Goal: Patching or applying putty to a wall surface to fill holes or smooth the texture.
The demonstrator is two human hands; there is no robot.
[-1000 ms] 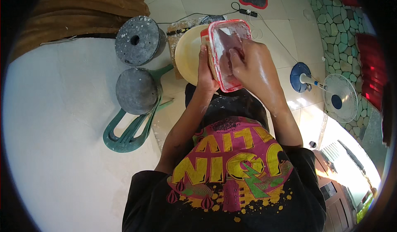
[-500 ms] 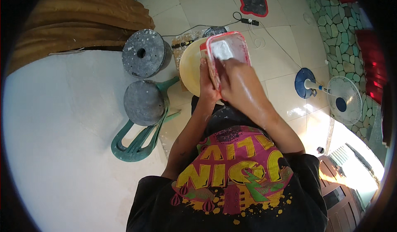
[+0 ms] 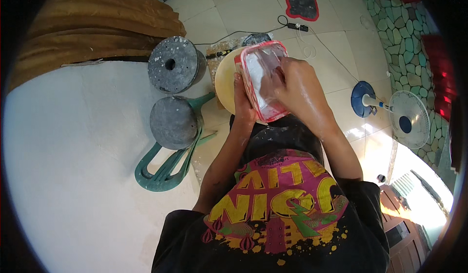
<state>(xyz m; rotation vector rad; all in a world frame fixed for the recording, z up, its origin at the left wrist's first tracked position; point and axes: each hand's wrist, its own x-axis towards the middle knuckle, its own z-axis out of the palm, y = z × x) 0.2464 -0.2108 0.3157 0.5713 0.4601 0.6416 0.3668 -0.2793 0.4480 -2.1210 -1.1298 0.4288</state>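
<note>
My left hand grips a rectangular plastic tub with a red rim by its left side, thumb up along the wall. The tub is tilted, its opening facing me, and white material coats its inside. Reaching in over the right side is my right hand, whitish smears on its back and wrist. Its fingers are inside the tub and blurred by motion, so whether they hold anything does not show. Partly hidden behind the tub is a pale yellow round basin.
Left of the basin are a grey spotted drum-like piece with a centre hole and a grey round disc over a green plastic chair. A fan stands right. An extension socket and red-edged mat lie farther off.
The tub has tipped more toward me and swung slightly right, showing more white inside. My right hand has moved up and right, its fingers now blurred.
</note>
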